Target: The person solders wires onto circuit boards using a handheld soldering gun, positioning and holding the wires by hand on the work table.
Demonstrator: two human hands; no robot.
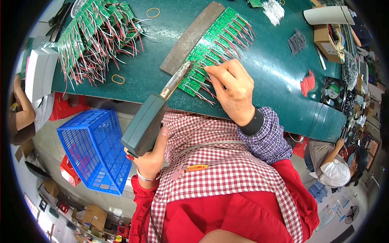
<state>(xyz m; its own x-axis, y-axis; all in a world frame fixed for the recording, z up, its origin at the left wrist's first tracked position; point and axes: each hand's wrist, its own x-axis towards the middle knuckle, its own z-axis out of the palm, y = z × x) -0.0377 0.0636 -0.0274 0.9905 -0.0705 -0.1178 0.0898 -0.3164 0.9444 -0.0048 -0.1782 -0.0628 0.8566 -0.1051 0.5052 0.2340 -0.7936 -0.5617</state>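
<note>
My left hand (149,162) is closed round the green handle of a soldering iron (146,123). The iron's metal tip rests at the left edge of a strip of small green circuit boards (198,52), where red and white wires (237,36) stick out on the right side. My right hand (233,87) is in a pinch over the lower part of the strip, its fingertips closed on what looks like a thin wire next to the iron's tip. A curved brown metal bar (188,36) lies along the strip's left side.
A heap of wired green boards (101,38) covers the table's left. Rubber bands (118,79) lie near it. White wires (273,11), dark wires (297,41), red wires (308,83) and a black fan (334,92) lie rightward. A blue crate (95,148) stands below left.
</note>
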